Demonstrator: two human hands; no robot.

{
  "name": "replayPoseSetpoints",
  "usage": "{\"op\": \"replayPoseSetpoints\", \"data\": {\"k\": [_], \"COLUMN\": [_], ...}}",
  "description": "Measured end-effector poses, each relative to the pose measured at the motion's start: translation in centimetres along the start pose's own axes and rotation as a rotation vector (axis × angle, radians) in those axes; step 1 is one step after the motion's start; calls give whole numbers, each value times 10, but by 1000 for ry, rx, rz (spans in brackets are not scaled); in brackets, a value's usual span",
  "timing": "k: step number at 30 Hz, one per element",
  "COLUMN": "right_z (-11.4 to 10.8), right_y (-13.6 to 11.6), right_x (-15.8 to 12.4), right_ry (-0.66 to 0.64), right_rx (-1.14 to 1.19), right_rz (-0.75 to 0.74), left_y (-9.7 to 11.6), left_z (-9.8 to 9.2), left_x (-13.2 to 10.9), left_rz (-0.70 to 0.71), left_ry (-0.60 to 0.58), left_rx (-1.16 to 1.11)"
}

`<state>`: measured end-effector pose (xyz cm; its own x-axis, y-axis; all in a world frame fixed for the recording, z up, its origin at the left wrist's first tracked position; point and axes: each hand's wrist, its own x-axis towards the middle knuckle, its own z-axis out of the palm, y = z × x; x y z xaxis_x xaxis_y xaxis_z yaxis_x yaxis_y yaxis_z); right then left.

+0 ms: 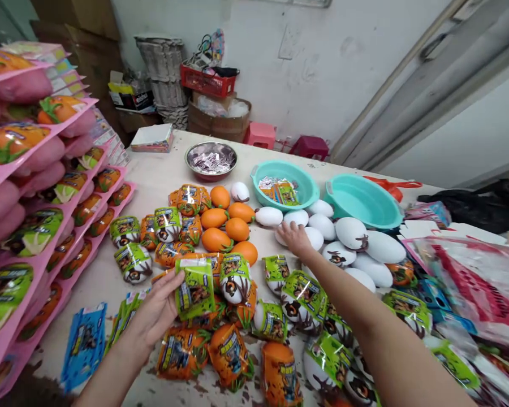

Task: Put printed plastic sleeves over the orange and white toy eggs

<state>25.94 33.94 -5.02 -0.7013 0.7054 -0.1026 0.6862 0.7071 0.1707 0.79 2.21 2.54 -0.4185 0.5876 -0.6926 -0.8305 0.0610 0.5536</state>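
My left hand pinches a flat green printed plastic bag by its left edge, above the wrapped toys. My right hand reaches across to a cluster of white plastic eggs. Its fingers are spread over an egg there; whether they grip it is hidden. Around the held bag lie wrapped orange pieces and a white egg in a green wrapper. Bare orange carrot-like eggs sit between my hands, further back. Low on the left are a green bag stack and blue bags.
Pink trays of wrapped toys are stacked high on the left. Behind the eggs stand a metal bowl of small packets, a turquoise basin with sachets and another turquoise basin. Plastic packaging covers the right side.
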Motion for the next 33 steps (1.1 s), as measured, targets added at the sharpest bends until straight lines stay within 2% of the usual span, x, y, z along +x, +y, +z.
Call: {"op": "replayPoseSetpoints", "data": {"k": [2, 3, 5, 6, 8, 9, 12, 14, 16, 21, 26, 30, 33], "right_z": [-19, -31, -58, -71, -89, -93, -91, -84, -79, -83, -90, -89, -87], "right_y": [-2, -6, -26, -41, -82, -106, -170, -196, -209, -216, -228, -240, -246], "right_x": [-10, -18, -45, -64, -106, -126, -173, -191, -200, -205, -205, -206, -211], "right_ry": [34, 61, 51, -20, -293, -421, -639, -691, -690, -669, -671, -634, -601], "right_rx": [75, 201, 685, 1017, 1646, 1878, 2294, 2410, 2442, 2358, 2172, 2224, 2345], "right_rz": [105, 192, 390, 471, 539, 563, 667, 712, 667, 369, 203, 209, 313], "left_y": [8, 12, 19, 21, 24, 25, 25, 24, 23, 20, 10, 15, 26], "left_z": [-1, 0, 1, 3, 9, 12, 20, 21, 18, 9, 11, 8, 0], "left_x": [-2, -3, -7, -10, -18, -22, -32, -35, -37, -43, -41, -41, -45], "left_rz": [9, 10, 7, -1, -36, -59, -125, -162, -196, -225, -153, -157, -60], "left_ry": [-76, -118, -188, -225, -334, -402, -544, -555, -529, -522, -493, -546, -633], "left_rx": [-7, -2, 22, 45, 115, 161, 334, 450, 556, 737, 853, 967, 1103]}}
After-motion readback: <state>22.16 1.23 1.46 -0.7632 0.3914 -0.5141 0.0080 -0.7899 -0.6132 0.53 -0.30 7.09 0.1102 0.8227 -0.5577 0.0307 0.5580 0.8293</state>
